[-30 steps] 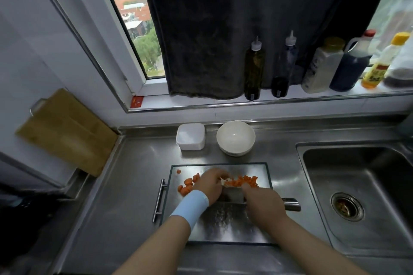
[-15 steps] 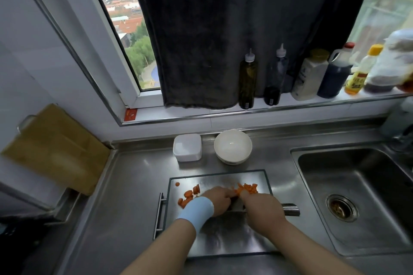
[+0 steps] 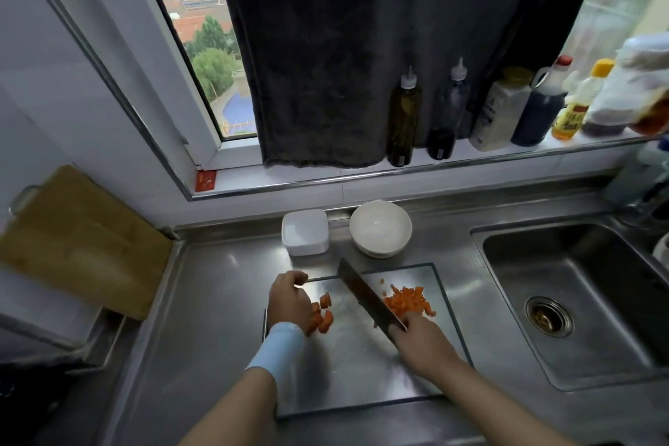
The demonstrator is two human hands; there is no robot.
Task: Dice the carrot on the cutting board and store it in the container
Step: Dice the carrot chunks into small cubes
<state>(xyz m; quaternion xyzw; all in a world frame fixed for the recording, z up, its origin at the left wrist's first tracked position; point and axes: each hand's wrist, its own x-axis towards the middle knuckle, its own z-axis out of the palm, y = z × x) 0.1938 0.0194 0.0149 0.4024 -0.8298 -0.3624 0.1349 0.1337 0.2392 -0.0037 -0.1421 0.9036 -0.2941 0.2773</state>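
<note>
A steel cutting board [image 3: 362, 366] lies on the counter in front of me. A heap of diced carrot [image 3: 407, 300] sits near its far right corner. A few larger carrot chunks [image 3: 323, 315] lie at its left side. My right hand [image 3: 421, 342] grips the handle of a cleaver [image 3: 365, 299], whose blade points up and to the left between the two carrot groups. My left hand [image 3: 289, 299], fingers curled, rests at the board's left edge touching the chunks. A white lidded container [image 3: 305, 232] stands behind the board.
A white bowl [image 3: 380, 228] sits beside the container. The sink [image 3: 579, 297] is on the right. A wooden board [image 3: 79, 239] leans at the left wall. Several bottles [image 3: 403, 119] line the window sill under a dark curtain.
The cleaver has swung from lying crosswise under both hands to pointing diagonally up-left. My left hand moved left onto the larger chunks. The diced heap now lies uncovered on the right.
</note>
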